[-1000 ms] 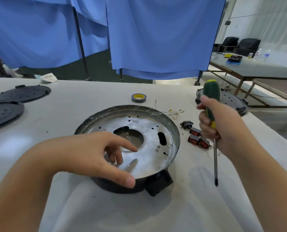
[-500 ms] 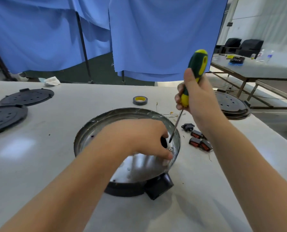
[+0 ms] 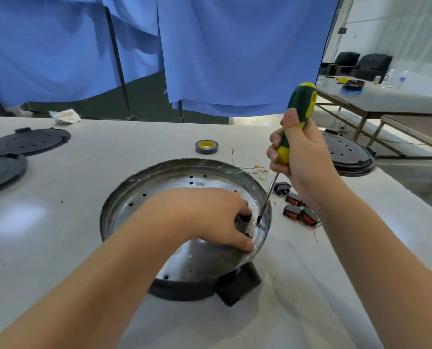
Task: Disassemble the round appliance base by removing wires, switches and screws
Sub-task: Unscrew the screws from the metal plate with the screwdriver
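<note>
The round appliance base (image 3: 124, 197), a shiny metal pan on a black plastic body, sits in the middle of the white table. My left hand (image 3: 204, 212) lies on its metal plate, fingers bent into an oval slot and thumb pressed near the right rim. My right hand (image 3: 303, 157) grips a green and yellow screwdriver (image 3: 301, 102) held nearly upright. Its tip stands on a screw (image 3: 256, 224) just inside the right rim. A second screw (image 3: 249, 235) lies beside my thumb. Red rocker switches (image 3: 299, 214) and thin loose wires (image 3: 257, 170) lie on the table right of the base.
A tape roll (image 3: 206, 146) lies behind the base. Two black round covers (image 3: 28, 141) are at the far left and a stack of black covers (image 3: 345, 154) at the right table edge. A small black plug part (image 3: 281, 188) lies near the switches. Blue curtains hang behind.
My right hand has brought the screwdriver from beside the base over its right rim and set the tip on a screw. My left hand has slid rightward across the plate.
</note>
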The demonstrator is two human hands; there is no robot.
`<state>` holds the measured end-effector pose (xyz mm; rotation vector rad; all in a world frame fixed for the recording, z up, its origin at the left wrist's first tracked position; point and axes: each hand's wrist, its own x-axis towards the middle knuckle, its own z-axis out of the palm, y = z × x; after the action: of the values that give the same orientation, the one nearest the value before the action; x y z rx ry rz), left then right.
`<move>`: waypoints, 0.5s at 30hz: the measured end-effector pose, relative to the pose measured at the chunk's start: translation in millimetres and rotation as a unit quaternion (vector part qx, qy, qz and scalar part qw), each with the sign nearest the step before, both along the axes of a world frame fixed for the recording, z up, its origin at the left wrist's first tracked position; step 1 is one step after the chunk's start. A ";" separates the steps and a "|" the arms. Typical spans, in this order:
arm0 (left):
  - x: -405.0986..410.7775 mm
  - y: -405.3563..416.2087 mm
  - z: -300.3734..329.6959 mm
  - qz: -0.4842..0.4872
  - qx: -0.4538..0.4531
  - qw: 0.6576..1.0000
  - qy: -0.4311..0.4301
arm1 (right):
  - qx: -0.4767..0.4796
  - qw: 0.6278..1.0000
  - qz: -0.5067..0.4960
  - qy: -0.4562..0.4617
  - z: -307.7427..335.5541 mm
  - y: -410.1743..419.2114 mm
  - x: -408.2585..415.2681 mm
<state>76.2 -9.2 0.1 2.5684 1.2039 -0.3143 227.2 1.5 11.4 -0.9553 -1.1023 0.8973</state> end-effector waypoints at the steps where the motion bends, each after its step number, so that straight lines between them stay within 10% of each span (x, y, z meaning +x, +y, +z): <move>1: 0.1 0.3 0.1 0.000 0.001 1.000 -0.002 | 0.000 1.000 0.000 0.001 -0.1 -0.2 -0.3; 15: 1.5 1.6 -0.8 0.012 -0.014 1.000 -0.017 | 0.097 0.988 -0.054 -0.105 -5.3 -16.3 -21.3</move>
<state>77.7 -7.6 -0.7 2.5234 1.2105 -0.2798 206.0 -14.8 6.2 -0.9537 -1.2790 0.5986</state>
